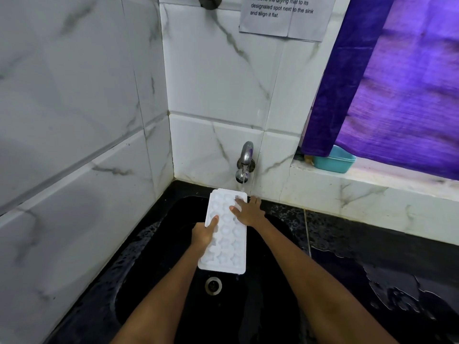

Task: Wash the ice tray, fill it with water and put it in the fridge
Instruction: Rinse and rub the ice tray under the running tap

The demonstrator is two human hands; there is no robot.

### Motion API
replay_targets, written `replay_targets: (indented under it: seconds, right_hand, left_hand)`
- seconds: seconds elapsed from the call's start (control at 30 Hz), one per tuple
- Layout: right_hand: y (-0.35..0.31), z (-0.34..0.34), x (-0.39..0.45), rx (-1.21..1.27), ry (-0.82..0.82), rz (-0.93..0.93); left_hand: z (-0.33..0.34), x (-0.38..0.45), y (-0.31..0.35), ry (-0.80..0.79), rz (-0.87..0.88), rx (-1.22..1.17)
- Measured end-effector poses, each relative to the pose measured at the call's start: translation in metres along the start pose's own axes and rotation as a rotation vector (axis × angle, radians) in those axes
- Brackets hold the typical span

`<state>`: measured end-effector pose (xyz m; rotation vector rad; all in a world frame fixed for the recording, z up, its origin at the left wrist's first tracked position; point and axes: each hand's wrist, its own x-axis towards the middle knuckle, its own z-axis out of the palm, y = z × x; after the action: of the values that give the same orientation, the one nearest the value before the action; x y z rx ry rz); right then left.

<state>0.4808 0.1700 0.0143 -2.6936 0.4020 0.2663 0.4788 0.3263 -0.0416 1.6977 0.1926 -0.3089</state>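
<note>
Wall notice (285, 17) cut off by the top edge, teal tub (335, 161) partly behind the purple curtain (397, 83), left hand (203, 235) fingers hidden under the ice tray (224, 234)

wet black counter (372, 247), sunken sink (173, 269).

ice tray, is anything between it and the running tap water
Nothing visible. The ice tray sits right under the tap, and the stream lands on its far corner. The left hand grips its left edge; the right hand rests flat on top, beside the stream.
</note>
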Motion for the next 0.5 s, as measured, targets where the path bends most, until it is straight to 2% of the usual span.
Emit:
replay_targets:
  seconds: [0.17, 0.3, 0.43, 0.5]
  right_hand:
    - [0.003, -0.008, -0.002, -0.115, -0.012, 0.021]
    - [0.0, -0.014, -0.002, -0.072, -0.072, -0.011]
    - [-0.003, -0.017, -0.002, -0.184, -0.021, 0.016]
    - [-0.006, -0.017, -0.001, -0.158, -0.025, -0.005]
  left_hand:
    - [-0.008, 0.005, 0.002, -0.036, 0.014, 0.06]
    - [-0.01, 0.006, 0.009, -0.05, 0.022, 0.042]
    - [-0.006, 0.003, 0.007, -0.055, 0.023, -0.007]
    - [-0.004, 0.001, 0.01, -0.054, 0.029, -0.029]
